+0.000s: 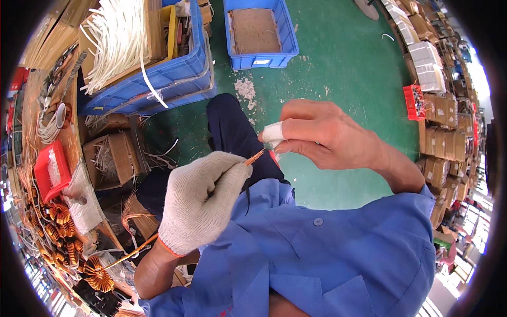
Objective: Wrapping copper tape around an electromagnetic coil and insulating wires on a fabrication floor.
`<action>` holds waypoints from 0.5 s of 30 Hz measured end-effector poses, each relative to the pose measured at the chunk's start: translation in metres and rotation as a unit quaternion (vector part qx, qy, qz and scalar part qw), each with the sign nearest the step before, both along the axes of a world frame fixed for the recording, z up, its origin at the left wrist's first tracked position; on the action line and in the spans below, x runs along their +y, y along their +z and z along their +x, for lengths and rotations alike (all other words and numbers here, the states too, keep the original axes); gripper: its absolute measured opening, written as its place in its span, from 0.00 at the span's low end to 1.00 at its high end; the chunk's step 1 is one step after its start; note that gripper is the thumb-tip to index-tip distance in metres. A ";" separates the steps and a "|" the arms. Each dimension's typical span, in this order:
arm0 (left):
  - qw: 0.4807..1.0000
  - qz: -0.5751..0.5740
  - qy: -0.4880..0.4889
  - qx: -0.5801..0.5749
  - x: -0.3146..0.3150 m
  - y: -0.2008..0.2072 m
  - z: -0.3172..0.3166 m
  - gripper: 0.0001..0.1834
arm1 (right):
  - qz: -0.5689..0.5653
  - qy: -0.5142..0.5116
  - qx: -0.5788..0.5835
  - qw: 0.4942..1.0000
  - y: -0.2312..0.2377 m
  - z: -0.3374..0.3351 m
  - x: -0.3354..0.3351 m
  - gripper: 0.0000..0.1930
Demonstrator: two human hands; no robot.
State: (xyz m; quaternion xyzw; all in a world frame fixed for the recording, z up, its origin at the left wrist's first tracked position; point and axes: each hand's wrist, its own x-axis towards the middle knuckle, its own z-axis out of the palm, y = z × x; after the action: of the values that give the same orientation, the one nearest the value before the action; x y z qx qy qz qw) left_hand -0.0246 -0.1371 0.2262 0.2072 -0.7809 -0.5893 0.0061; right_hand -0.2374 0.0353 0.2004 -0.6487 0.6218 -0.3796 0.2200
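Observation:
My left hand (203,198), in a white knitted glove, is closed around a bundle of copper wire (253,157) whose bare end sticks out toward my right hand. The wire runs back under the glove down to a wound copper coil (99,274) at the lower left. My right hand (322,134) is bare, with white tape on a fingertip, and pinches at the tip of the wire end. Both hands are held above my lap, over my blue jacket and dark trousers.
A workbench edge (74,142) at left carries a red tray (50,171), several copper coils (59,216) and scissors. Blue crates (158,74) hold white tubing and cardboard; another blue crate (259,31) stands on the green floor. Cardboard boxes (438,148) line the right.

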 end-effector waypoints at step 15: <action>1.000 -0.011 -0.007 -0.019 0.005 -0.001 0.000 0.05 | -0.027 0.036 0.030 0.999 -0.008 0.005 -0.006 0.12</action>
State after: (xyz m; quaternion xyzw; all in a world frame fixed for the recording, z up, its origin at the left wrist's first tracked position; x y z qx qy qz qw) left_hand -0.0248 -0.1316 0.2253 0.2127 -0.7886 -0.5768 -0.0103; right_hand -0.2324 0.0288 0.1920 -0.6876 0.5938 -0.3683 0.1976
